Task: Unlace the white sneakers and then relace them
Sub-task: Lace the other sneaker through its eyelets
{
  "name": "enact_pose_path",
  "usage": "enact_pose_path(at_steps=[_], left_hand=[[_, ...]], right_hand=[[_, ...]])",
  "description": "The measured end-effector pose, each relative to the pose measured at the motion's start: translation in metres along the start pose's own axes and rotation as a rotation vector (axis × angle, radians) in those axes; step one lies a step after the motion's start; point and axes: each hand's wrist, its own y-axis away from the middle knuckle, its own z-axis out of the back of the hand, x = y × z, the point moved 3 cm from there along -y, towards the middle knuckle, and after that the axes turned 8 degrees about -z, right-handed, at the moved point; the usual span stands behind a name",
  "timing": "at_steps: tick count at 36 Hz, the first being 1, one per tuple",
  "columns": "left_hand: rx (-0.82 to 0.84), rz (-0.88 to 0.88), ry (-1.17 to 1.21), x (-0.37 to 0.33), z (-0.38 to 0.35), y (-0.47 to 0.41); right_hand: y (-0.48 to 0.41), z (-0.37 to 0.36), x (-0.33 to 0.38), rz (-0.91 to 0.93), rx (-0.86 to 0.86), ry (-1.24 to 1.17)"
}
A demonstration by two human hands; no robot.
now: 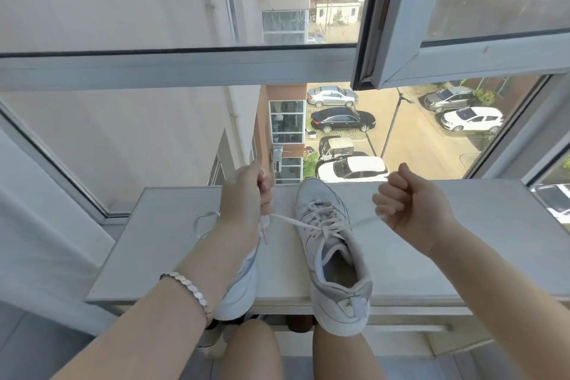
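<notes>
Fingers (266, 187) of the left hand (243, 197) curled round one end of the lace (293, 220), left of the white sneaker (333, 244); the right hand (410, 203) fisted round the other end, right of it. That sneaker stood on the desk (462, 225), heel overhanging the near edge. A second sneaker (243, 284) lay left of it, under the forearm.

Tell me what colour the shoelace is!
The shoelace is white, like the shoe; it shows best in the head view.
</notes>
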Motion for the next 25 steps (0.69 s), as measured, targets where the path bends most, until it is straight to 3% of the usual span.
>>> enact_pose_path(at_steps=[3, 7, 10, 14, 17, 20, 25], left_hand=[[0.120, -0.361, -0.722, 0.001, 0.014, -0.003], [0.385, -0.539, -1.066, 0.013, 0.004, 0.010], [0.566, -0.539, -1.154, 0.020, -0.006, 0.020], [0.508, -0.625, -1.162, 0.022, -0.004, 0.020], [0.485, -0.695, -1.116, 0.021, 0.001, 0.018], [0.533, -0.783, -1.068, 0.015, 0.003, 0.021], [0.741, -0.538, -1.146, 0.018, 0.002, 0.027]], right_hand=[[-0.009, 0.026, 0.003, -0.004, -0.173, 0.197], [-0.017, 0.032, -0.008, -0.018, -0.294, 0.471], [-0.018, 0.025, -0.013, -0.015, -0.329, 0.781], [-0.010, 0.027, -0.019, 0.006, -0.464, 1.371], [0.010, 0.013, -0.025, 0.318, -0.265, 1.486], [0.024, 0.005, -0.038, 0.379, 0.006, 1.595], [0.027, 0.004, -0.048, 0.469, 0.017, 1.740]])
